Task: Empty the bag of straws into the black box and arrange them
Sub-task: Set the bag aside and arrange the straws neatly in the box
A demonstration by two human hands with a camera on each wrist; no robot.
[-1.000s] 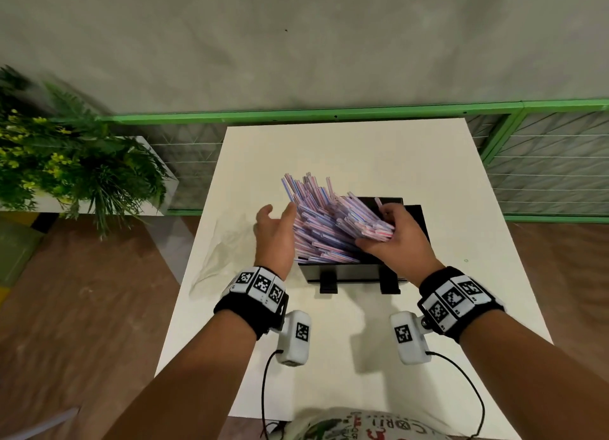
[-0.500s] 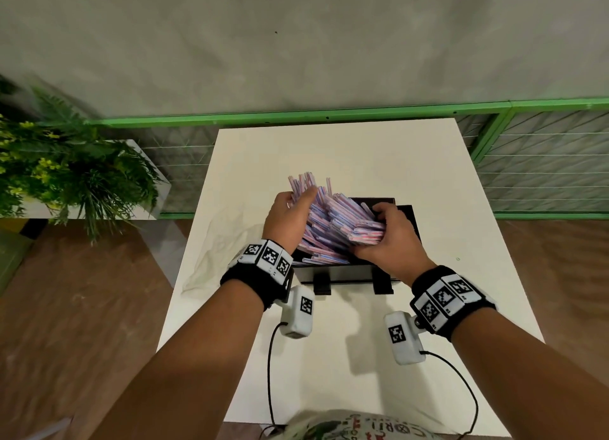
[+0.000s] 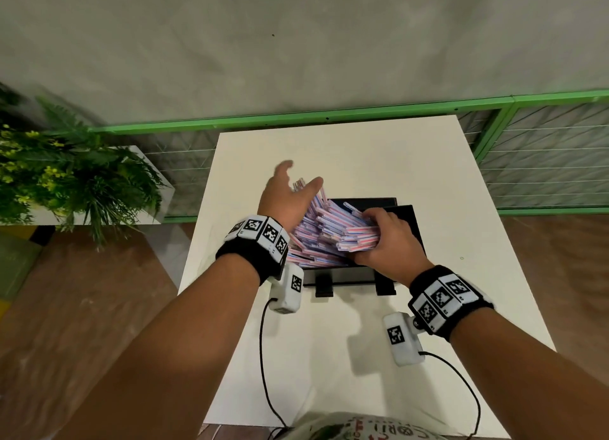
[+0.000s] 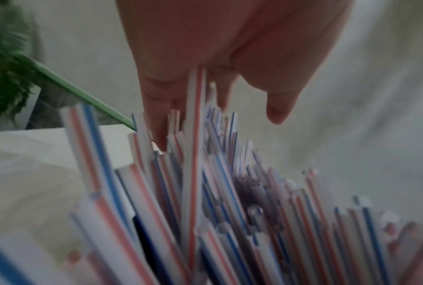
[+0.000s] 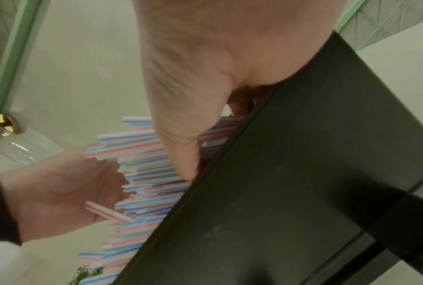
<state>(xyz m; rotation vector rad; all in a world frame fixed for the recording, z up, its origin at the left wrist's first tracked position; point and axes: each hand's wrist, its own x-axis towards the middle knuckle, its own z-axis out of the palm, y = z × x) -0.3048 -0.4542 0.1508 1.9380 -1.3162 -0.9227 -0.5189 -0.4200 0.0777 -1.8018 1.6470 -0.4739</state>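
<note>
Your left hand [image 3: 286, 198] is spread flat against the striped straws [image 3: 324, 233] heaped in the black box [image 3: 407, 223] — your right hand [image 3: 384, 238] curls round a bundle — on the white table [image 3: 379, 156], grey wall [image 3: 296, 44] beyond, green railing [image 3: 329, 118], fern [image 3: 66, 179] left.

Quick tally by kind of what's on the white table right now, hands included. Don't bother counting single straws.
Black box: 1
Heap of striped straws, too many to count singly: 1
Clear plastic bag, lying left of the box: 1
Hands, left hand and right hand: 2
Total: 5
</note>
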